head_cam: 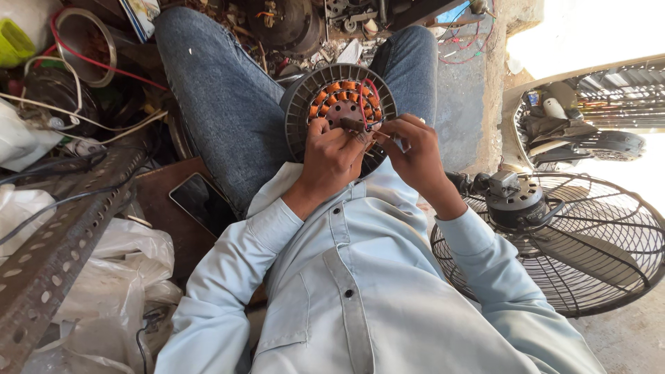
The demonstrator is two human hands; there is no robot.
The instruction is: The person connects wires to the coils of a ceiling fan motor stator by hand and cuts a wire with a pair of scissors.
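Observation:
A round grey fan motor (305, 97) with ribbed rim and orange-copper windings (344, 97) rests on my lap between my jeans-clad knees. A thin red wire (363, 104) loops over the windings down to my fingers. My left hand (331, 158) lies over the motor's near edge, fingers closed on a small dark piece and the wire ends at the hub. My right hand (415, 154) meets it from the right, its fingertips pinched on the same wire ends. What lies between the fingertips is mostly hidden.
A dark phone (203, 202) lies on a brown board at my left thigh. A perforated metal angle bar (62, 228) and plastic bags (121, 273) crowd the left. At the right lies a fan with wire grille (554, 239); motor parts and cables clutter the top.

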